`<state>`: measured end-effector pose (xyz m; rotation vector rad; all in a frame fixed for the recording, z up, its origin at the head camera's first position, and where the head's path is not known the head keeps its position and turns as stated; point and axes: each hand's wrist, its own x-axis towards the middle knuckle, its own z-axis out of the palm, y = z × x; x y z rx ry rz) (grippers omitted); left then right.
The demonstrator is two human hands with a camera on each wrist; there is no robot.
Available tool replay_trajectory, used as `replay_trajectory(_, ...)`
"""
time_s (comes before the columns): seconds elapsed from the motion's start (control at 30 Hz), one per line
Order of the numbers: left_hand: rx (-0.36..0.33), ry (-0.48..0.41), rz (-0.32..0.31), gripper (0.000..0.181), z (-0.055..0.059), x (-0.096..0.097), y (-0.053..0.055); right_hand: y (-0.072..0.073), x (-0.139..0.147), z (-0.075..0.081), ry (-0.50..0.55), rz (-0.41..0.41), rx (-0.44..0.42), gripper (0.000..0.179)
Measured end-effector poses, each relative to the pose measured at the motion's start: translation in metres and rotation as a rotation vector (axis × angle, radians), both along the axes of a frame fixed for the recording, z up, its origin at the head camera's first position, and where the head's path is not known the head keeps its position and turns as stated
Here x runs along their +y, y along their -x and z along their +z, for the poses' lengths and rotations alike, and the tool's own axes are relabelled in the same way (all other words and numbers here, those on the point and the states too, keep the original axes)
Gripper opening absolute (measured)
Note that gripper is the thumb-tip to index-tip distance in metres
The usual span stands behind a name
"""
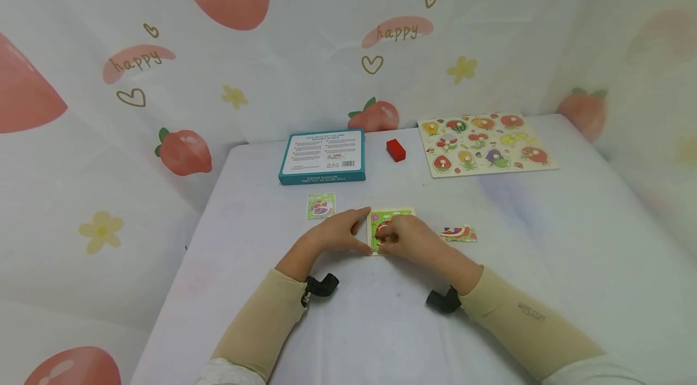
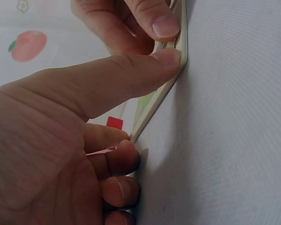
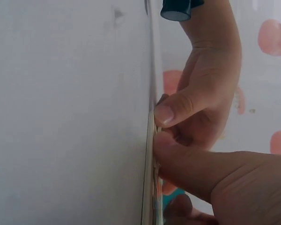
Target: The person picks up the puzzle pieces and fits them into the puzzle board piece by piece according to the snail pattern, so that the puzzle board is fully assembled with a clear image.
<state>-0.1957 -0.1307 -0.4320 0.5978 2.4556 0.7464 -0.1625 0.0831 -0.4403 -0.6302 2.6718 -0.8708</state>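
A small square wooden puzzle board [image 1: 371, 227] with a green picture lies on the table before me. My left hand [image 1: 334, 232] holds its left side, thumb [image 2: 166, 58] at the near corner and index finger at the far one; the other fingers curl beside it. Over the board, my right hand [image 1: 411, 238] pinches a puzzle piece with thumb and bent index finger, which hide most of it. The right thumb [image 3: 166, 140] is down at the board's surface, close to the left thumb. Colourful puzzle pieces [image 1: 459, 233] lie right of the right hand.
A small picture card [image 1: 321, 206] lies left of the board. Behind stand a teal-edged box [image 1: 322, 157] and a red block [image 1: 395, 150]. A fruit peg puzzle [image 1: 487, 146] lies at the back right. Patterned cloth [image 1: 305, 58] rises behind the table.
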Motion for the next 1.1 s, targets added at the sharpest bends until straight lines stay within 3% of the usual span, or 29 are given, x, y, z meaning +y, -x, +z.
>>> replay_trajectory(0.33, 0.007, -0.019, -0.013, 0.099, -0.003, 0.0, 0.002, -0.004, 0.001, 0.005, -0.185, 0.031, 0.102, 0.038)
replay_trajectory(0.5, 0.006, -0.004, -0.006, 0.099, -0.004, 0.0, 0.003, -0.01, 0.0, 0.008, -0.331, 0.116, 0.252, 0.035)
replay_trajectory(0.6, 0.004, 0.0, -0.007, 0.1, -0.004, 0.0, 0.003, -0.01, 0.001, 0.007, -0.343, 0.142, 0.317, 0.032)
replay_trajectory(0.87, 0.005, -0.023, -0.02, 0.1, -0.003, -0.002, 0.002, -0.003, 0.01, 0.005, -0.177, 0.156, 0.237, 0.035)
replay_trajectory(1.1, 0.001, -0.018, -0.006, 0.099, 0.0, 0.0, 0.001, 0.01, 0.028, 0.025, -0.176, 0.061, 0.025, 0.044)
